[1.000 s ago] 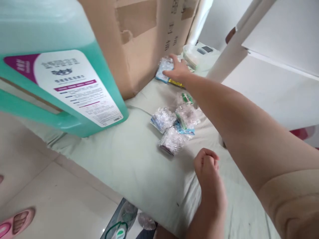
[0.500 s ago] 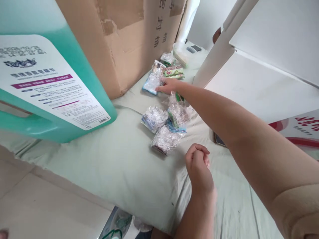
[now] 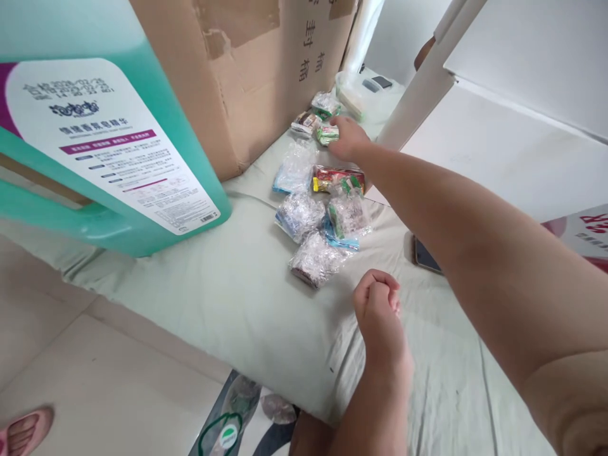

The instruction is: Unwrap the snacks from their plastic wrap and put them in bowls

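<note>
My right hand [image 3: 350, 137] reaches across the pale green cloth and grips a small green-and-white packet [image 3: 327, 135], its thumb and fingers around the near end. Close by lie a brown-and-white packet [image 3: 305, 124] and a clear-wrapped packet with green [image 3: 325, 104]. Nearer me, a red-and-yellow packet [image 3: 335, 179] lies partly under the forearm's edge. Beside it are a blue-edged clear-wrapped packet [image 3: 293, 170] and several crinkled, film-wrapped packets [image 3: 316, 258]. My left hand [image 3: 379, 301] is curled into a fist above the cloth, with nothing visible in it.
A large jug of green liquid [image 3: 190, 158] stands at left, against a cardboard box [image 3: 251, 95]. A clear plastic container [image 3: 363, 95] sits at the far end. White panels [image 3: 498, 145] rise at right, with a phone [image 3: 427, 254] near them. A pink slipper [image 3: 40, 427] shows below.
My right hand has left the blue-edged packet and moved farther away to the green-and-white one. The red-and-yellow packet has come into view. The left fist keeps its place.
</note>
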Demonstrator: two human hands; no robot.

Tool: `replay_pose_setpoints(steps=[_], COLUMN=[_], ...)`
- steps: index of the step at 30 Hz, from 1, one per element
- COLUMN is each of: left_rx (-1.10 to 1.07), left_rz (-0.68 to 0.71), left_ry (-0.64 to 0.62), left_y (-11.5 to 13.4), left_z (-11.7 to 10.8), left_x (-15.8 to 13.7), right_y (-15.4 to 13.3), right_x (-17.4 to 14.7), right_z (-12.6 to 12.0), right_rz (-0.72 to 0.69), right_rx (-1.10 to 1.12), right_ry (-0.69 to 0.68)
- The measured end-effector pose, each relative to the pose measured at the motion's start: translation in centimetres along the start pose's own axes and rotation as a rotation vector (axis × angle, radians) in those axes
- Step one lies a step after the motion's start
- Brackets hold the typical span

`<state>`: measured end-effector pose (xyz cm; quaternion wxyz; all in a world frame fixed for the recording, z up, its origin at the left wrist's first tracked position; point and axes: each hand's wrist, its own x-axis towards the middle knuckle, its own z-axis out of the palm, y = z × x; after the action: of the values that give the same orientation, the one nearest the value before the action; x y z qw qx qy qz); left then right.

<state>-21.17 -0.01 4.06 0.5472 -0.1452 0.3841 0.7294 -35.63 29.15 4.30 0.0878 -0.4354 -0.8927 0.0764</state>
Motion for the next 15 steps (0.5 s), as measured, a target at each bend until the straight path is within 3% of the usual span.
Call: replay_pose_setpoints(steps=[7, 12, 15], left_rx=[0.027, 0.029, 0.01], left_rz=[-0.043, -0.006, 0.072], left_ry=[0.027, 0.029, 0.048], left_y=[-0.1, 0.0, 0.5], left_z=[0.9, 0.6, 0.1], left_x=[0.9, 1.6, 1.9], right_y=[1.8, -0.3, -1.6], right_x=[3.4, 1.4, -0.9], right_z=[3.4, 2.3, 1.7], right_rz=[0.161, 0.17, 0.095], right_rx=[-0.037, -0.02, -0.044], right_ry=[-0.04, -0.179, -0.265])
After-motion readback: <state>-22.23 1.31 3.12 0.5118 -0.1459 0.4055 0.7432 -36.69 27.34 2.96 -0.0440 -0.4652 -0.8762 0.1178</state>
